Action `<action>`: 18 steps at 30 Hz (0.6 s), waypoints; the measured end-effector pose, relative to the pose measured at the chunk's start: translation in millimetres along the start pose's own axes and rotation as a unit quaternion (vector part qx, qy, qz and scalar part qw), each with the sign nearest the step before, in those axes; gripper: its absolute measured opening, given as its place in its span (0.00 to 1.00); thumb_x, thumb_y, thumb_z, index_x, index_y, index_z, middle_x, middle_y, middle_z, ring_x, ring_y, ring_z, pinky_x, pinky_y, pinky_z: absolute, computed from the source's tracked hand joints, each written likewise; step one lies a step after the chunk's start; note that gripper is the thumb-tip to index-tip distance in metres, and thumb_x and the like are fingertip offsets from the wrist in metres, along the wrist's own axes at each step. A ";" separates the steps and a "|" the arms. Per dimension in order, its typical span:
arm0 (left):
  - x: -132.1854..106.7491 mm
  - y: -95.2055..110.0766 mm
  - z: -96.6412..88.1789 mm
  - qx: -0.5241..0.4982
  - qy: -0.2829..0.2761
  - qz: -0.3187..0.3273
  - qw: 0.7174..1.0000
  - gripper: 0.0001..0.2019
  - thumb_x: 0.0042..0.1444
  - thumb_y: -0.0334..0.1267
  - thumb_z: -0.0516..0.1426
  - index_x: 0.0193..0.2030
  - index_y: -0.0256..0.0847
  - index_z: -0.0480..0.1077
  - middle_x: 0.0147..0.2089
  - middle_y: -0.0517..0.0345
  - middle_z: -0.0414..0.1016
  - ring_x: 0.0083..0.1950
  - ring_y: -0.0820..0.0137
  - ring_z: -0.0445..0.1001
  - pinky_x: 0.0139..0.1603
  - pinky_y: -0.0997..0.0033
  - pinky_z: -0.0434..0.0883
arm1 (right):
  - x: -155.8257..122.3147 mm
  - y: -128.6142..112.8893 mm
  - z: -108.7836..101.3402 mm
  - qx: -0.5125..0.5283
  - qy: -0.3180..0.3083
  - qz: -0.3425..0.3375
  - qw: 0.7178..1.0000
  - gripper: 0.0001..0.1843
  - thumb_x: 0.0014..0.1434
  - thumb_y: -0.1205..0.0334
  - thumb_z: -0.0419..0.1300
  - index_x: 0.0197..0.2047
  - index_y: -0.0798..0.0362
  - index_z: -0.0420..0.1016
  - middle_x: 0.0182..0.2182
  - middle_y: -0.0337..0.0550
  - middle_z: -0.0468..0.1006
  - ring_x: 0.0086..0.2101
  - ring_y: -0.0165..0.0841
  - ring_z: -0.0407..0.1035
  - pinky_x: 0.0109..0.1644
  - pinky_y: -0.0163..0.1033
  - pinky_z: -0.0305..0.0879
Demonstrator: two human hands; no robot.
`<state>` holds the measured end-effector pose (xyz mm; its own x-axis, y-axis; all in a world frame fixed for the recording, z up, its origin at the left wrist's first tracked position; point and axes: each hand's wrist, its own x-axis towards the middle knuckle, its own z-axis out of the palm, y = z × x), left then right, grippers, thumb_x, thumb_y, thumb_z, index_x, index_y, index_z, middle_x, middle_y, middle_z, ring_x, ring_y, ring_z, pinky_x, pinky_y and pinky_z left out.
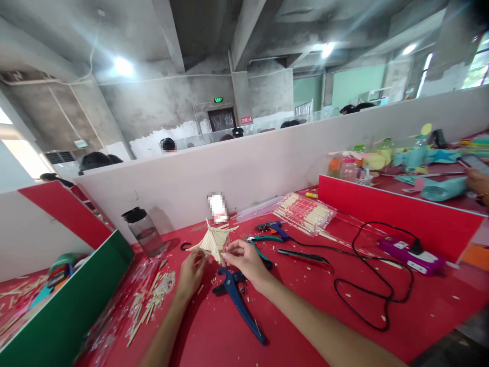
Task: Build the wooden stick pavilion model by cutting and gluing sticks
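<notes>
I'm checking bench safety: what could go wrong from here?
The thin-stick model sits between the left hand and right hand; too much pressure might snap or shift its sticks. The blue-handled cutter lies just on the near side of it, so a wrist could knock it. The black cord lies in loose loops on the right of the red table and might get snagged.
</notes>
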<state>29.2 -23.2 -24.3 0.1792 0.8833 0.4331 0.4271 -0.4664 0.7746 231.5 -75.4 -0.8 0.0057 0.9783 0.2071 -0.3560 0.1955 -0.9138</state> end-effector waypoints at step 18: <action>7.3 -20.0 -12.8 0.047 0.060 -0.028 0.997 0.21 0.55 0.48 0.56 0.50 0.36 0.69 0.42 0.47 0.79 0.42 0.59 0.79 0.43 0.61 0.76 | -2.9 -6.4 -3.8 -0.083 -0.042 -0.044 0.995 0.12 0.49 0.58 0.68 0.34 0.54 0.74 0.31 0.42 0.80 0.34 0.35 0.75 0.40 0.37 0.70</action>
<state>10.7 -8.0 -30.7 0.0473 0.8934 0.4468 0.5159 -0.4049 0.7549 237.3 -79.2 3.2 -0.0507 0.9488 0.3119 -0.1988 0.2965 -0.9341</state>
